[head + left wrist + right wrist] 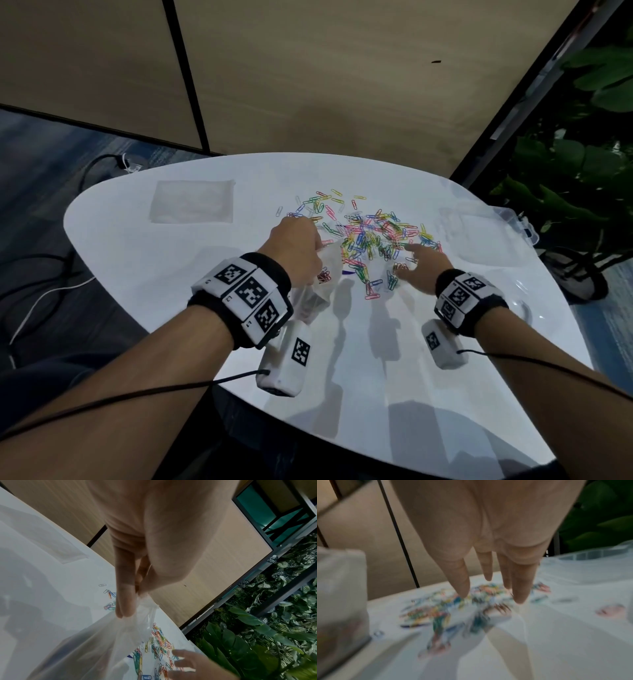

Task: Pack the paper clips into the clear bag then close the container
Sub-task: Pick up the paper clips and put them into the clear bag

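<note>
A pile of coloured paper clips (370,233) lies spread on the white table (171,267). My left hand (298,250) pinches the rim of a clear plastic bag (318,287) that hangs below it, with a few clips inside; the left wrist view shows the fingers (125,601) gripping the bag (106,642). My right hand (419,265) hovers with straight, spread fingers (520,588) over the near right edge of the blurred clip pile (453,608), holding nothing. The clear container (513,226) stands open at the table's right edge.
A flat clear bag (191,202) lies at the table's far left. Wood wall panels stand behind the table. Green plants (582,171) grow to the right. Cables run on the floor at the left. Bare tabletop shows near my wrists.
</note>
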Tool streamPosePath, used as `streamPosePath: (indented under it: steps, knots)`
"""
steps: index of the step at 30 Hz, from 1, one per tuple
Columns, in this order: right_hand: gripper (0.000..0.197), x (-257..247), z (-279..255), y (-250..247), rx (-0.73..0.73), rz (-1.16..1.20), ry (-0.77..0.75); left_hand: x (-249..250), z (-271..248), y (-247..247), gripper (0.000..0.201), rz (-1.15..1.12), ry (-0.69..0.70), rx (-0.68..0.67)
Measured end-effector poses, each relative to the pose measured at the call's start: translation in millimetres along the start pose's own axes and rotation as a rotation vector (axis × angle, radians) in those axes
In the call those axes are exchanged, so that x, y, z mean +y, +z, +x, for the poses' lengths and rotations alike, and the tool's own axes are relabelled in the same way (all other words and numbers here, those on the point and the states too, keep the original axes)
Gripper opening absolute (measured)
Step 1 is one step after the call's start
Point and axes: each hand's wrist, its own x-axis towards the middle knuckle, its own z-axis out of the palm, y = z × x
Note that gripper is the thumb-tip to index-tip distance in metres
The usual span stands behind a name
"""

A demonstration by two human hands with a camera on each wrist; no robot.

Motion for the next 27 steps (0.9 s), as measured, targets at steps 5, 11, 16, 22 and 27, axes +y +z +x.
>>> streamPosePath:
  steps: [5, 11, 16, 22, 27]
  knots:
    - [0.081, -8.8, 10.7, 42.0, -0.028, -0.017, -0.062, -4.0, 1.3, -4.4, 0.027, 0.009, 0.007, -0.022]
    - [0.104, -32.1, 36.6, 43.6, 0.013, -0.311, -0.253, -1.5, -0.7, -3.9, 0.027, 0.026, 0.022, -0.023]
    - [0.070, -22.4, 47.5, 39.1, 0.074, -0.383, -0.331, -0.5, -0.4, -4.6, 0.031, 0.038, 0.019, -0.038]
    - [0.025, -9.8, 37.9, 34.8, 0.227, -0.118, -0.211, 2.3, 2.4, 1.4, 0.033, 0.041, 0.003, -0.053]
    - [0.007, 11.0, 26.4, 21.8, 0.117, 0.641, 0.133, 1.7, 3.9, 2.5, 0.032, 0.052, 0.013, -0.048]
